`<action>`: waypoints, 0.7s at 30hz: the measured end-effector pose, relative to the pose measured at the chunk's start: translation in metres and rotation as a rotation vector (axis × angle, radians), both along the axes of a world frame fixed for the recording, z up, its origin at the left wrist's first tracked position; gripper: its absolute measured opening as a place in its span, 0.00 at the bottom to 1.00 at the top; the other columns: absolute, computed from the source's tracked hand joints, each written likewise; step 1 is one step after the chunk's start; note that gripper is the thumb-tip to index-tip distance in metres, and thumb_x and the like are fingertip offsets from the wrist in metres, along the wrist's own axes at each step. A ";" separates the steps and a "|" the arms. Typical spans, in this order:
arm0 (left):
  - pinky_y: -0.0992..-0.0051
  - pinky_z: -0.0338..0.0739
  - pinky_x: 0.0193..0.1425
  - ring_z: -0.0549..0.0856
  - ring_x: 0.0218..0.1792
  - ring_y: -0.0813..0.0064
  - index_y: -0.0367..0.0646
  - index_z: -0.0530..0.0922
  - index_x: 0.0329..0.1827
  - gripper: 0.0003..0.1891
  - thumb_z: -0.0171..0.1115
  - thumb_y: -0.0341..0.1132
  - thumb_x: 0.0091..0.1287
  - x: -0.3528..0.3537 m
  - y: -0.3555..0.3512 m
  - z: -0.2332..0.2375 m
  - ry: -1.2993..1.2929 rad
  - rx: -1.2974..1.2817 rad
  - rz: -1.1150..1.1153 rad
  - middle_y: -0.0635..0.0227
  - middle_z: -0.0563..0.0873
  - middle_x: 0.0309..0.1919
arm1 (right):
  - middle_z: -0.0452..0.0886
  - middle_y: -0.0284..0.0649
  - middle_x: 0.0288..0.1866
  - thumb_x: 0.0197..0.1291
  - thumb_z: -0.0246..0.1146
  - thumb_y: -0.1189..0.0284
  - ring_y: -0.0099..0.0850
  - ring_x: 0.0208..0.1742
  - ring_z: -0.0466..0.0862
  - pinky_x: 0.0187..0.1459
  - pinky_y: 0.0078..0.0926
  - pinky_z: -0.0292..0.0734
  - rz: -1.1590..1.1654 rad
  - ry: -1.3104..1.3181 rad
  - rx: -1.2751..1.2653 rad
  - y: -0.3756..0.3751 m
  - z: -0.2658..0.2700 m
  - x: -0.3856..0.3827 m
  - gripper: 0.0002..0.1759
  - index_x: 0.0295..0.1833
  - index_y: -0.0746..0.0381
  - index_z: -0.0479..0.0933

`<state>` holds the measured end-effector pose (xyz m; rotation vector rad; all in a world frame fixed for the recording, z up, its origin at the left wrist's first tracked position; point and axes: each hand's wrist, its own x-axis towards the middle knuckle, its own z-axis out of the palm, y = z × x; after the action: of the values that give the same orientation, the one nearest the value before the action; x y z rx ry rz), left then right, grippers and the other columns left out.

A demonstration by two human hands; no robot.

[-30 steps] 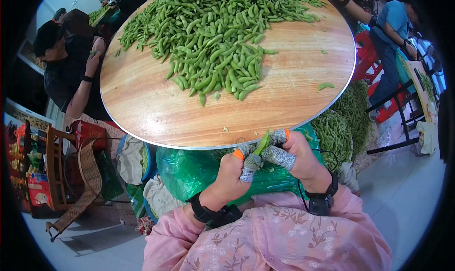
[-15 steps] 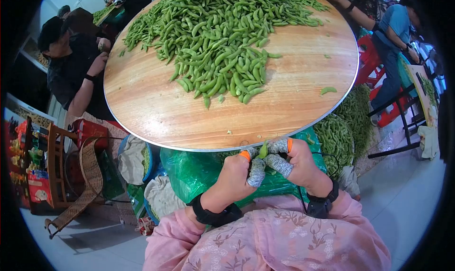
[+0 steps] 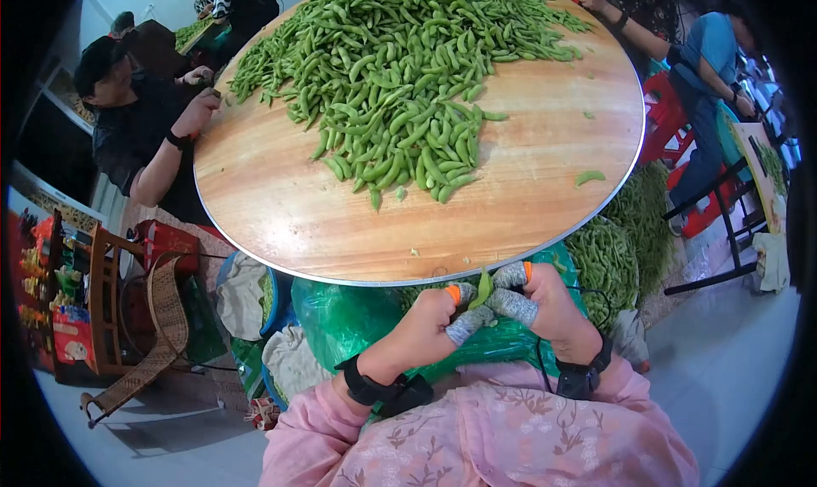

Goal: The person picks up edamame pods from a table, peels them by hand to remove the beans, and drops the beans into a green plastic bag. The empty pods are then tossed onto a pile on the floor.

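A green soybean pod stands tilted between my two hands, just below the near edge of the round wooden table. My left hand pinches it from one side, with grey knitted covers and an orange band on thumb and finger. On the other side my right hand, with matching covers, has its fingertips closed at the same pod. The fingertips partly hide the pod's lower end. Farther up on the table lies a big heap of green soybean pods.
Under my hands is a green plastic bag. More pods lie piled on the floor at the right. Cloth-covered blue tubs and a woven chair stand at the left. Other people work around the table.
The view has shifted, so the table and my hands sit slightly lower. The pod shows more upright between my fingers. The person at the left has moved their hands closer to the table edge.
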<state>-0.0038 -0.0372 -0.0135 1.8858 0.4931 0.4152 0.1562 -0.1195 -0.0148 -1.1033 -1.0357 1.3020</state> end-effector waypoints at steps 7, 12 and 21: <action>0.75 0.69 0.31 0.72 0.24 0.74 0.35 0.74 0.33 0.05 0.54 0.28 0.56 -0.005 0.007 0.008 -0.030 -0.347 -0.137 0.60 0.76 0.22 | 0.76 0.32 0.32 0.54 0.56 0.81 0.19 0.33 0.74 0.36 0.17 0.71 0.028 0.108 0.075 -0.001 -0.003 0.001 0.05 0.37 0.67 0.74; 0.70 0.70 0.29 0.76 0.22 0.63 0.36 0.74 0.35 0.08 0.52 0.26 0.52 0.001 0.000 -0.001 -0.009 0.050 0.020 0.55 0.77 0.21 | 0.78 0.36 0.31 0.51 0.57 0.82 0.22 0.32 0.76 0.34 0.19 0.71 -0.071 -0.347 0.151 -0.002 0.005 0.002 0.05 0.36 0.68 0.75; 0.65 0.73 0.27 0.80 0.23 0.55 0.37 0.76 0.36 0.10 0.57 0.34 0.55 0.034 0.058 0.025 0.330 0.805 0.376 0.54 0.79 0.19 | 0.80 0.44 0.33 0.48 0.57 0.82 0.29 0.33 0.79 0.36 0.22 0.72 -0.602 -1.043 -0.163 -0.053 -0.003 0.097 0.12 0.41 0.68 0.75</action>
<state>0.0302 0.0212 0.0115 2.6659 1.0194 0.6114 0.2534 -0.1723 -0.0174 -2.1104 -1.1656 0.2654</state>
